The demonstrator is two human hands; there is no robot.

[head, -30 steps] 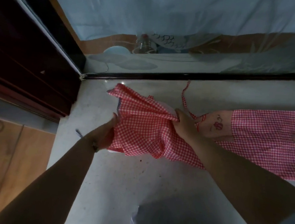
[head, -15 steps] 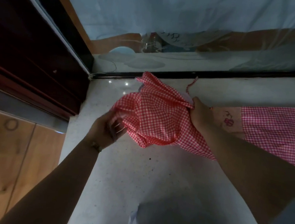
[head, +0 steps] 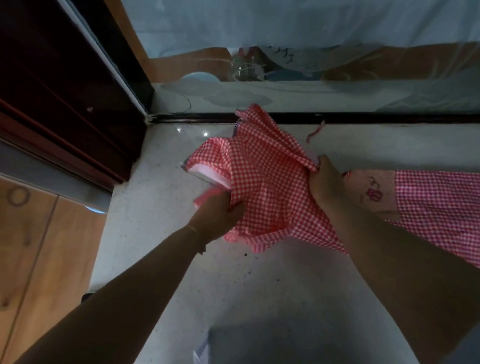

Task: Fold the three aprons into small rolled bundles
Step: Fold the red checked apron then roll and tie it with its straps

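Both grips bunch apron point(head: 273, 184) — cloth between them.

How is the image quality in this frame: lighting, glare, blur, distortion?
Head view: dim, bluish light; two small glare spots on the counter near the back corner; wide-angle bending of the dark window frame; a soft shadow on the counter near the bottom edge; slight motion blur at the left hand gripping the gingham apron.

A pale speckled stone tabletop point(head: 251, 299) fills the middle. Along its far edge runs a black strip point(head: 383, 119) below a glass pane point(head: 304, 27) with painted shapes. Dark reddish-brown wooden panelling point(head: 53, 78) stands off its left edge, above orange-brown wooden boards point(head: 24, 250).
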